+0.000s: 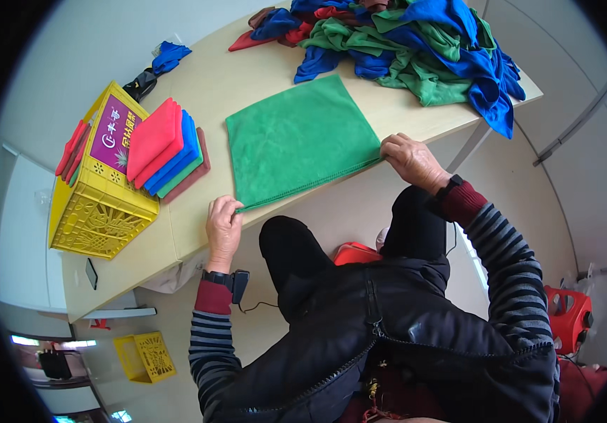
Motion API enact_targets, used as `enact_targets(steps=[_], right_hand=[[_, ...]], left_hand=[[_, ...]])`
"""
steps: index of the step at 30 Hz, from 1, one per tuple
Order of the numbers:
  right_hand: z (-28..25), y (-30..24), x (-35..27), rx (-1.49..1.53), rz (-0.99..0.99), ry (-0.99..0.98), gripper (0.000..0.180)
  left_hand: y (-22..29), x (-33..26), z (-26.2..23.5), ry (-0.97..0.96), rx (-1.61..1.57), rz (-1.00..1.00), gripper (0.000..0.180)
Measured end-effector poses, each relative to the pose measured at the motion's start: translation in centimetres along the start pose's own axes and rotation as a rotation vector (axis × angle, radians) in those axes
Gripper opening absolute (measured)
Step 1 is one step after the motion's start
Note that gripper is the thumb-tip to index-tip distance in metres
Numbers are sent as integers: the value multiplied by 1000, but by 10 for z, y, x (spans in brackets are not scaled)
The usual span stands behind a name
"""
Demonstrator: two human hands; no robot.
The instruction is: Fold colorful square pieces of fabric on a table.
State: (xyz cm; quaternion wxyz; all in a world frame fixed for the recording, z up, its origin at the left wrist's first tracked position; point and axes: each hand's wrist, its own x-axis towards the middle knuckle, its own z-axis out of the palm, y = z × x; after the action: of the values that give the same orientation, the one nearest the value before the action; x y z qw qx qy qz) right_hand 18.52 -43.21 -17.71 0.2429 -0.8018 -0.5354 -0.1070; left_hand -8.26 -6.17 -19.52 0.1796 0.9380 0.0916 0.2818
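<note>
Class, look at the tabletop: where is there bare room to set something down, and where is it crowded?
The table is bare beyond the green cloth, between the folded stack and loose heap; also between the yellow crate and near edge. The far right is crowded under the heap.

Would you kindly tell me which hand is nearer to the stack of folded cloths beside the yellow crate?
Left. The left hand is just right of the stack; the right hand is much farther right, at a corner of the green cloth.
</note>
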Motion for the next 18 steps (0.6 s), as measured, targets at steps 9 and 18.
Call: enact_targets(steps=[9, 18], right_hand=[[-14, -10, -3, -10, -85, -89, 7], [18, -33, 68, 93, 106, -53, 25]], left_hand=[[6, 7, -19, -121, -8, -12, 24], [14, 71, -5, -215, -25, 121, 22]])
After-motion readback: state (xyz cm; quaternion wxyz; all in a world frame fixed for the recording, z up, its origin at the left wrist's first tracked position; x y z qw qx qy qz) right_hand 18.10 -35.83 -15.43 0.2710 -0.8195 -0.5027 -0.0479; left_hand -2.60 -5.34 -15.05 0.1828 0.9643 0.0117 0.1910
